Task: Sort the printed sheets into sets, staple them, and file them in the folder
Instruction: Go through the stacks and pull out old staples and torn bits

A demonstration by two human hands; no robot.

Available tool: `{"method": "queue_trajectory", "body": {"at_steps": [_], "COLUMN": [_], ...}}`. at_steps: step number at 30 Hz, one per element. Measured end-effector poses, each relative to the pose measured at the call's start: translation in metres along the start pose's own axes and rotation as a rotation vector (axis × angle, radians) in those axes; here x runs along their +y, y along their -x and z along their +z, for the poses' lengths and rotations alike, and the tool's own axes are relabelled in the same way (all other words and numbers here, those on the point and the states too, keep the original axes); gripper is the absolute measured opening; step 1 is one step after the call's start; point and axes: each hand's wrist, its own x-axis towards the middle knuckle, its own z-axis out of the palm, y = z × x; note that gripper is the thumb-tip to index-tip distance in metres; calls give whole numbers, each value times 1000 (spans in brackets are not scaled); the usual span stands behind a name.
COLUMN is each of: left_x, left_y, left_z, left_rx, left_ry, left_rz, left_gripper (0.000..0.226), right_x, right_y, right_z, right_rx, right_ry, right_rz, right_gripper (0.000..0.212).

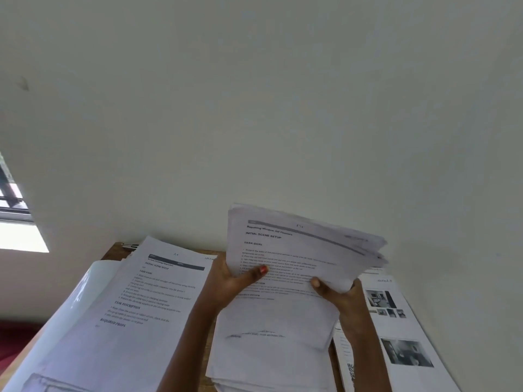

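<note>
Starting at the far left, a window [12,202] sits in the pale wall [254,94]. Below it a wooden desk [113,252] carries a glossy plastic cover [85,287], and a left stack [147,301] of printed sheets lies over it, headed "INITIAL SCENE SETUP" and "TASK GOAL". Near the middle, the left hand [233,285] grips the lower left edge of a sheaf [297,250] of printed sheets, with its red-nailed thumb pressed on the front page. The sheaf is lifted off the desk and tilted up toward the wall, its far corner drooping to the right. Under it a pile [271,352] of more sheets rests on the desk. The right hand [338,294] grips the sheaf's lower right edge, thumb on top and fingers curled behind. Further right, photo sheets [402,335] with printed pictures and a code square lie flat along the desk's edge.
</note>
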Motion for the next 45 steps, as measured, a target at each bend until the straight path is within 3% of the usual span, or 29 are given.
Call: {"method": "queue_trajectory", "body": {"at_steps": [1, 3, 5, 7, 10, 15, 17, 22, 24, 27, 28, 31, 33, 36, 39, 42, 45], "left_x": [-5, -12, -12, -3, 8, -7, -16, -16, -5, 16, 20, 15, -1, -24, -32, -23, -13], "left_y": [2, 5, 3, -1, -4, 6, 12, 16, 15, 13, 13, 14, 18, 21, 16, 8, 3], "left_z": [1, 0, -1, -2, -5, -18, -17, -8, -7, -5, -4, -5, -7, -8, -9, -11, -17], "left_rx": [-5, 14, 37, 50, 41, -32, -21, 91, 95, 52, 36, -58, -94, -77, -40, -9, 46], "left_ry": [-34, -57, -73, -100, -77, 169, 207, 164, 149, 142, 137, 95, 66, -8, -116, -157, -144], "left_rz": [-23, -34, -24, -24, -71, -286, -329, -227, -164, -64, -41, -30, -78, -154, -169, -147, -105], "left_gripper": [72, 79, 65, 40, 24, 45, 50, 58, 40, 29, 30, 30, 43, 69, 70, 61, 60], "right_x": [3, 2, -9, -21, -35, -32, -26, -14, -15, -26, -27, -18, -4, 12, 11, -4, -16], "right_y": [4, 7, 6, 2, 0, 7, 11, 17, 19, 23, 24, 25, 27, 28, 23, 15, 11], "right_z": [3, 7, 10, 10, 10, 2, 5, 16, 16, 15, 13, 6, 3, 3, 6, 8, 11], "right_rx": [-15, -31, -39, -40, -84, -255, -217, -81, -55, -65, -49, -66, -115, -125, -90, -80, -148], "right_ry": [-11, 9, 31, 64, 120, 110, 78, 115, 76, -20, -33, -27, 13, 49, 102, 101, 62], "right_rz": [31, 53, 33, 20, 43, 214, 234, 147, 63, -35, -44, -55, 1, 91, 125, 163, 222], "right_gripper": [86, 69, 42, 36, 39, 54, 50, 83, 73, 24, 21, 39, 56, 54, 64, 31, 17]}}
